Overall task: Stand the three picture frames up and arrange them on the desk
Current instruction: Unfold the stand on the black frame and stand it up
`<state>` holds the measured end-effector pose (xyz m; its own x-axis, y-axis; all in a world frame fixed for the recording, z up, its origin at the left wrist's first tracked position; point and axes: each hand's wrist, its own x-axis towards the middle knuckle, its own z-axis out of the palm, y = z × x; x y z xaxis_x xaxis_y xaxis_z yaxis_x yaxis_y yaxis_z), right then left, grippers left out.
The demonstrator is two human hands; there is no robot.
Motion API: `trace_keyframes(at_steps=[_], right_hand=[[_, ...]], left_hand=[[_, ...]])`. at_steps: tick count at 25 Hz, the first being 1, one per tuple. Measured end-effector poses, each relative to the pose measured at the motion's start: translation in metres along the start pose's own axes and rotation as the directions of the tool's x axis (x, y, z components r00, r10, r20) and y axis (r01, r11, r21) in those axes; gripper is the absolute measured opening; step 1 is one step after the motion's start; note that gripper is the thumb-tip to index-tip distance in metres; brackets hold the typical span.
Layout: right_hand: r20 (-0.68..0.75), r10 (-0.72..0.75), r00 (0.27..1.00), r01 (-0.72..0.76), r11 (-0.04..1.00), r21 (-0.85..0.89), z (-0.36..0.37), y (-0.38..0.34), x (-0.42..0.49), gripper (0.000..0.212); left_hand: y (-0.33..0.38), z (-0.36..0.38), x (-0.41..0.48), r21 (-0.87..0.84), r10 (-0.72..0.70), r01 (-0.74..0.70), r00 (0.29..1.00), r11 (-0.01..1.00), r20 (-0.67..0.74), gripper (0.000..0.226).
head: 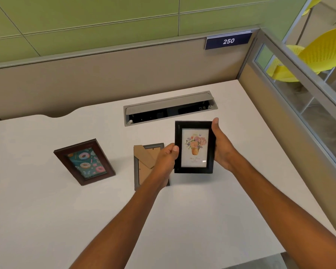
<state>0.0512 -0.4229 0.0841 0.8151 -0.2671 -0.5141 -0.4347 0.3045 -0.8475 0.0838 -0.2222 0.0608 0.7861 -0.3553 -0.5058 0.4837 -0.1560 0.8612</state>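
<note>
A black frame [194, 147] with a flower-pot picture is held upright above the white desk [47, 210], picture toward me. My left hand [166, 162] grips its left edge and my right hand [222, 146] grips its right edge. A dark brown frame [84, 162] with a doughnut picture stands tilted back at the left of the desk. A grey frame [144, 166] lies face down in the middle, its cardboard back and stand showing; my left hand covers part of it.
An open cable tray [170, 108] with a raised grey lid is set into the desk behind the frames. Beige partitions close the back and right sides. A blue sign reading 250 [228, 41] hangs on the back one. Yellow chairs [314, 55] sit beyond the glass.
</note>
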Motion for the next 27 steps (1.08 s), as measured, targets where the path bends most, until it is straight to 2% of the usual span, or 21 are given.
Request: trace_keyframes(at_steps=[6,10,14,21,27], right_hand=[[-0.038,-0.028,0.999,0.029,0.999,0.03,-0.013,-0.005,0.042,0.074],[-0.035,-0.043,0.998,0.044,0.999,0.008,-0.015,-0.004,0.065,0.078],[-0.032,-0.056,0.998,0.056,0.998,0.02,-0.018,0.004,0.082,0.068],[-0.009,-0.097,0.995,0.097,0.995,0.037,-0.021,0.014,0.095,0.068],[-0.005,-0.147,0.989,0.147,0.989,0.001,-0.022,0.021,0.096,0.061]], left_hand=[[-0.007,0.011,0.05,0.155,0.014,-0.01,1.0,0.988,-0.022,0.035],[-0.012,0.01,0.075,0.156,-0.006,0.011,0.999,0.988,-0.038,0.031],[-0.015,0.007,0.094,0.162,-0.004,0.01,0.999,0.987,-0.04,0.028],[-0.027,0.003,0.113,0.194,0.023,-0.018,1.0,0.981,-0.021,0.032],[-0.033,0.001,0.11,0.146,0.025,-0.025,1.0,0.989,0.0,0.028]])
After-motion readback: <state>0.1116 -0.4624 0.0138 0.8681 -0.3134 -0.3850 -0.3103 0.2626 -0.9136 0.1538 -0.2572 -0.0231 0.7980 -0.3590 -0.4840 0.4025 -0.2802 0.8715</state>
